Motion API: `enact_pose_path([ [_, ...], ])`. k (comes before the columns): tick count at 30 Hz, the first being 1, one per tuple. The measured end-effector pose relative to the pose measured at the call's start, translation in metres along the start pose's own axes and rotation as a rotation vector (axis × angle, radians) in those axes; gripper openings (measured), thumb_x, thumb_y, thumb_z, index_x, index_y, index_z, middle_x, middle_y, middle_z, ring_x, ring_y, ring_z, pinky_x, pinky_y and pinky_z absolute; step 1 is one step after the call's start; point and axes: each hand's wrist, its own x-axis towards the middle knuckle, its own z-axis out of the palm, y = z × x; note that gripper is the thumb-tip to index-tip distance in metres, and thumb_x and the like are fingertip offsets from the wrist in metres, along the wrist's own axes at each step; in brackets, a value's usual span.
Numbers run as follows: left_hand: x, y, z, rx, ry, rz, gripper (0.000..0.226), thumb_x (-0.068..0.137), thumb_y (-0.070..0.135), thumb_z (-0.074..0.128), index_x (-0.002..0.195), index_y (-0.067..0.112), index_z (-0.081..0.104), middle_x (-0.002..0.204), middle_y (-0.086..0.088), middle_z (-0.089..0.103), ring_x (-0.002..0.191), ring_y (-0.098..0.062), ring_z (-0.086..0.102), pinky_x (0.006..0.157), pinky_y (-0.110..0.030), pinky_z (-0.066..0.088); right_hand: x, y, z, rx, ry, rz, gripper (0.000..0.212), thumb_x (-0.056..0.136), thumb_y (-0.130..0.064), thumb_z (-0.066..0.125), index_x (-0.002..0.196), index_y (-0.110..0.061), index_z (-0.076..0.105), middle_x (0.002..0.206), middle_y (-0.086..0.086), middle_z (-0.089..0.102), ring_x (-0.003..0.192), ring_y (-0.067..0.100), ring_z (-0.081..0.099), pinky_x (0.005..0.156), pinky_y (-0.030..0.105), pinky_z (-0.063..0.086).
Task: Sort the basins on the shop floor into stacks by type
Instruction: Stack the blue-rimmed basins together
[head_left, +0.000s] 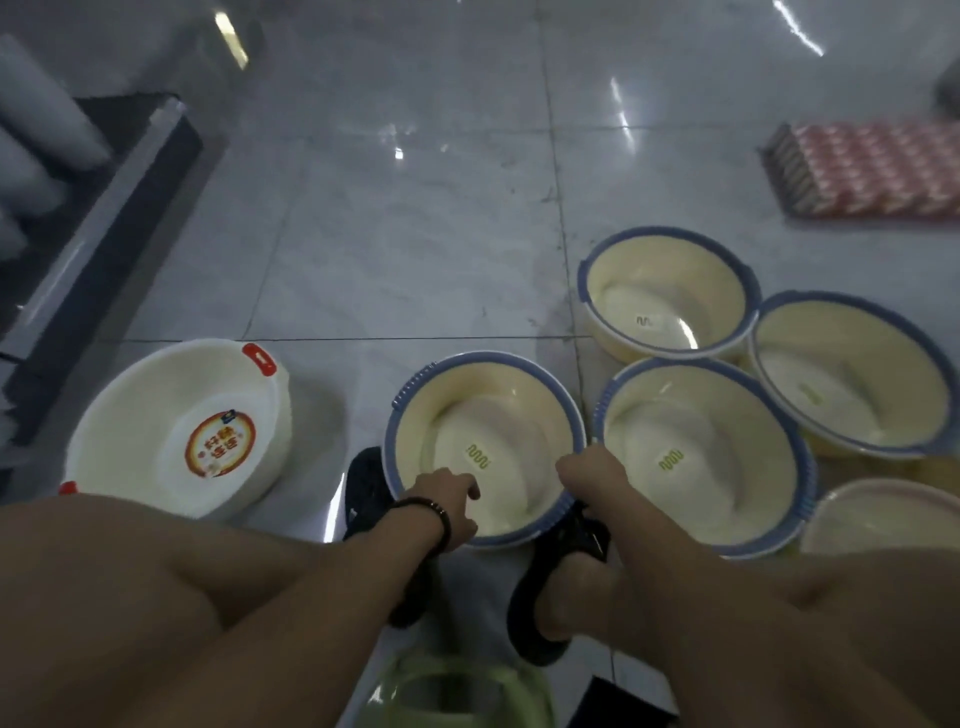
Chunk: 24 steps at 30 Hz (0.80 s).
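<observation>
A cream basin with a blue rim (483, 415) sits on the floor right in front of me. My left hand (447, 499) grips its near rim, and my right hand (589, 480) grips the rim on its right side. Three more cream basins with blue rims lie to the right: one beside it (727, 467), one behind (665, 296), one at far right (872, 364). A white basin with red handles (156, 426) and a round red label sits to the left. A pink-rimmed basin (883, 514) shows at the right edge, a pale green one (457, 691) at the bottom.
Glossy grey tiled floor (415, 234) stretches ahead. A dark shelf base (104, 234) runs along the left. A red patterned pack (872, 171) lies at the far right. My feet in dark sandals (561, 571) stand just behind the held basin.
</observation>
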Motion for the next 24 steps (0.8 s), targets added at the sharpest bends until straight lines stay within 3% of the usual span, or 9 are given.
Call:
enact_pose_path([
  [5, 0.043, -0.002, 0.012, 0.159, -0.163, 0.068, 0.071, 0.086, 0.043, 0.077, 0.147, 0.034, 0.042, 0.143, -0.007, 0.044, 0.131, -0.034, 0.046, 0.104, -0.047, 0.049, 0.018, 0.039, 0.034, 0.5, -0.188, 0.283, 0.052, 0.104, -0.024, 0.06, 0.151, -0.01, 0.041, 0.123, 0.011, 0.053, 0.107, 0.035, 0.058, 0.09, 0.048, 0.055],
  [9, 0.069, -0.005, 0.023, 0.25, -0.283, 0.124, 0.059, 0.099, 0.014, 0.06, 0.152, 0.03, 0.04, 0.148, -0.014, 0.048, 0.134, -0.04, 0.048, 0.11, -0.05, 0.044, 0.039, 0.039, 0.046, 0.731, -0.188, 0.26, 0.044, 0.103, -0.025, 0.063, 0.143, -0.012, 0.05, 0.118, 0.005, 0.061, 0.11, 0.029, 0.064, 0.097, 0.048, 0.057],
  [11, 0.078, -0.005, 0.024, 0.248, -0.298, 0.138, 0.056, 0.101, 0.013, 0.054, 0.152, 0.032, 0.04, 0.151, -0.014, 0.049, 0.135, -0.038, 0.049, 0.112, -0.05, 0.041, 0.044, 0.033, 0.041, 0.806, -0.157, 0.226, 0.047, 0.103, -0.023, 0.063, 0.146, -0.014, 0.049, 0.127, 0.006, 0.06, 0.114, 0.027, 0.06, 0.1, 0.048, 0.055],
  [14, 0.084, -0.003, 0.016, 0.181, -0.266, 0.132, 0.057, 0.101, 0.017, 0.051, 0.154, 0.035, 0.037, 0.155, -0.012, 0.046, 0.137, -0.035, 0.05, 0.111, -0.045, 0.04, 0.036, 0.029, 0.027, 0.795, -0.094, 0.186, 0.042, 0.103, -0.024, 0.063, 0.143, -0.018, 0.051, 0.132, 0.01, 0.06, 0.118, 0.029, 0.059, 0.097, 0.048, 0.055],
  [18, 0.085, 0.017, 0.004, 0.104, -0.176, 0.136, 0.052, 0.102, 0.016, 0.052, 0.152, 0.031, 0.043, 0.148, -0.011, 0.054, 0.13, -0.036, 0.057, 0.106, -0.045, 0.049, 0.016, 0.055, 0.0, 0.632, 0.077, 0.181, 0.015, 0.099, -0.018, 0.062, 0.109, -0.007, 0.064, 0.092, 0.012, 0.061, 0.078, 0.027, 0.059, 0.066, 0.038, 0.051],
  [20, 0.081, 0.032, 0.005, 0.062, -0.188, 0.161, 0.054, 0.101, 0.016, 0.05, 0.151, 0.033, 0.04, 0.149, -0.013, 0.052, 0.132, -0.039, 0.054, 0.109, -0.049, 0.046, 0.005, 0.07, -0.017, 0.548, 0.143, 0.189, 0.008, 0.097, -0.014, 0.062, 0.1, -0.006, 0.064, 0.089, 0.013, 0.059, 0.077, 0.029, 0.059, 0.068, 0.041, 0.052],
  [22, 0.08, 0.044, 0.015, 0.013, -0.229, 0.175, 0.061, 0.097, 0.017, 0.053, 0.153, 0.035, 0.034, 0.153, -0.016, 0.049, 0.135, -0.04, 0.051, 0.113, -0.052, 0.042, -0.001, 0.084, -0.031, 0.532, 0.191, 0.209, 0.013, 0.096, -0.013, 0.062, 0.107, -0.007, 0.067, 0.09, 0.01, 0.062, 0.086, 0.03, 0.062, 0.077, 0.044, 0.058],
  [24, 0.075, 0.052, 0.023, -0.047, -0.238, 0.181, 0.075, 0.094, 0.019, 0.059, 0.157, 0.041, 0.025, 0.155, -0.016, 0.047, 0.137, -0.038, 0.05, 0.113, -0.051, 0.043, 0.002, 0.097, -0.038, 0.681, 0.214, 0.266, 0.028, 0.097, -0.013, 0.063, 0.123, -0.002, 0.063, 0.102, 0.014, 0.064, 0.093, 0.032, 0.064, 0.072, 0.044, 0.059],
])
